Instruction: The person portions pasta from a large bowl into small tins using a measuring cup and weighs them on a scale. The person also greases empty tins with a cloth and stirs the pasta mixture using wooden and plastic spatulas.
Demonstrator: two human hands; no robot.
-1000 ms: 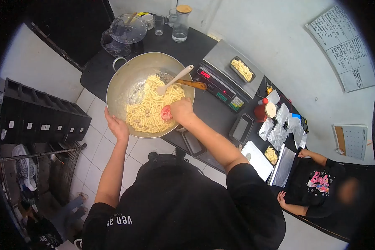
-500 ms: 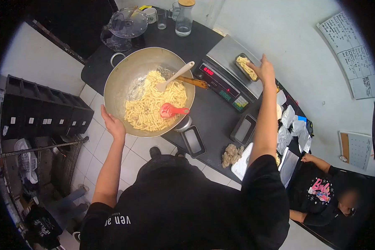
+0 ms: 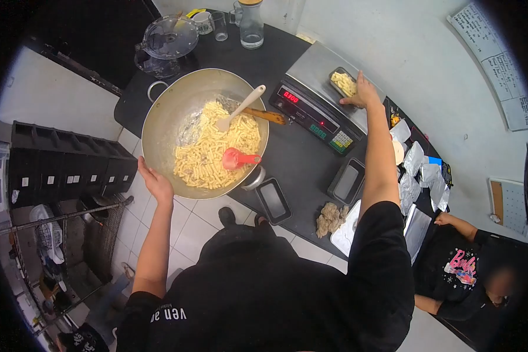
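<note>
A wide metal pan (image 3: 164, 111) of macaroni pasta (image 3: 217, 146) stands at the counter's left. My left hand (image 3: 156, 183) lies along its near-left outer side, fingers stretched out. In the pasta rest a pale spatula (image 3: 240, 107), a wooden-handled utensil (image 3: 265, 115) and a red scoop (image 3: 234, 159). On the metal platform of a digital scale (image 3: 314, 117) sits a small black container (image 3: 336, 90) filled with macaroni. My right hand (image 3: 362, 94) grips its right end between thumb and fingers. The scale's display shows lit red digits.
Two black loaf-shaped containers (image 3: 274, 201) stand on the near counter. A crumpled brown cloth (image 3: 330, 219), a white tray (image 3: 345, 230) and foil-wrapped items (image 3: 412, 158) lie to the right. A glass carafe (image 3: 251, 29) and clear processor bowl (image 3: 170, 38) stand behind. A co-worker (image 3: 460, 258) is at right.
My right hand and the macaroni container have shifted slightly back and left on the scale. My left hand stays at the pan. The view has tilted a little.
</note>
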